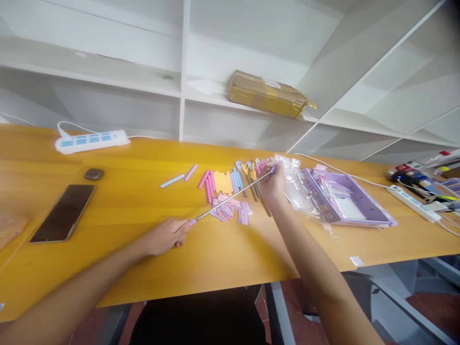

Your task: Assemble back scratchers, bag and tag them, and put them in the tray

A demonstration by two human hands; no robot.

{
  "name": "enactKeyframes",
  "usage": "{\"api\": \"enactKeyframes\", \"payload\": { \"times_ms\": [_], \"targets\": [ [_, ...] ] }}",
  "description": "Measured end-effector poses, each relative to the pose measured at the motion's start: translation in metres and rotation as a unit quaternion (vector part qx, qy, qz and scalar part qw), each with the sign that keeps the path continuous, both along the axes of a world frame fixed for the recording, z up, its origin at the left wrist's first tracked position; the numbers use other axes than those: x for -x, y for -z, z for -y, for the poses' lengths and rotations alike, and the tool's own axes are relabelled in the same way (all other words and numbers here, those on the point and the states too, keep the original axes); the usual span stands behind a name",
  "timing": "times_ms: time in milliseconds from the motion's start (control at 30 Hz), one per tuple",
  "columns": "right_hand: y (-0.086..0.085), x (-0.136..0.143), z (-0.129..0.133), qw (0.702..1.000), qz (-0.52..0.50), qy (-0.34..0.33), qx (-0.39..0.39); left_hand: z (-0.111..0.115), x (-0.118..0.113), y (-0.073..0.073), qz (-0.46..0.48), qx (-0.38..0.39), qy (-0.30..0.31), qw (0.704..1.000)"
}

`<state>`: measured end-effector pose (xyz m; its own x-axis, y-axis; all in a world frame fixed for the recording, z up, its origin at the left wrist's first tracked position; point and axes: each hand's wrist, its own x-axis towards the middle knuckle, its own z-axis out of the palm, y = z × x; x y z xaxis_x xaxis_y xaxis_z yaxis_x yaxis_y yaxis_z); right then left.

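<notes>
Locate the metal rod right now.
In the head view's centre, the metal rod stretches from the left hand to the right hand, near the cards.

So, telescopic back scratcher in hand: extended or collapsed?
Extended: its long silver shaft shows bare between left hand and right hand.

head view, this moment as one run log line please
left hand: holds metal rod, near end; right hand: holds its far end; printed cards: on table; purple box: right of right hand

No text can be read; purple cards (pixel 243 216) and carton label (pixel 272 83) too blurred
</notes>
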<state>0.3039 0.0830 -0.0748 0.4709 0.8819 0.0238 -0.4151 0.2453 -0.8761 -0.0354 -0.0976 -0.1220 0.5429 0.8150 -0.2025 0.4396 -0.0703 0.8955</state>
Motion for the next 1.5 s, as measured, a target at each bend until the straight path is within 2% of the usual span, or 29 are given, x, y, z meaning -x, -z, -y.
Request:
{"api": "enactKeyframes", "payload": {
  "times_ms": [33,133,200,267,333,600,733,967,1300,1433,1500],
  "targets": [
    [0.006,0.022,0.015,1.000,0.022,-0.004,-0.006,0.000,-0.001,0.001,0.007,0.004,-0.006,1.000],
    [0.030,0.087,0.074,0.989,0.109,-0.098,-0.001,0.001,-0.002,0.004,0.013,-0.002,-0.016,1.000],
    [0.047,0.120,0.114,0.978,0.134,-0.157,0.017,0.002,-0.003,0.006,0.018,-0.015,-0.012,1.000],
    [0.060,0.141,0.144,0.972,0.134,-0.191,0.029,0.002,-0.005,0.008,0.015,-0.033,0.000,0.999],
    [0.067,0.150,0.158,0.973,0.120,-0.195,0.022,0.003,-0.005,0.009,0.006,-0.040,0.008,0.999],
    [0.079,0.143,0.140,0.957,0.130,-0.259,0.008,-0.007,0.007,0.004,0.024,0.010,0.022,0.999],
    [0.076,0.142,0.141,0.946,0.134,-0.294,0.011,-0.012,0.013,-0.001,-0.007,0.019,0.021,1.000],
    [0.065,0.139,0.135,0.944,0.138,-0.299,0.008,-0.012,0.012,-0.003,-0.033,0.033,0.017,0.999],
    [0.067,0.141,0.130,0.942,0.146,-0.301,0.027,-0.013,0.007,-0.009,-0.047,0.025,-0.006,0.999],
    [0.063,0.141,0.132,0.911,0.176,-0.372,0.033,-0.016,0.013,0.002,-0.012,0.033,-0.024,0.999],
    [0.052,0.135,0.132,0.864,0.231,-0.446,0.015,-0.018,0.017,0.008,0.006,0.045,-0.034,0.998]
  ]
}}
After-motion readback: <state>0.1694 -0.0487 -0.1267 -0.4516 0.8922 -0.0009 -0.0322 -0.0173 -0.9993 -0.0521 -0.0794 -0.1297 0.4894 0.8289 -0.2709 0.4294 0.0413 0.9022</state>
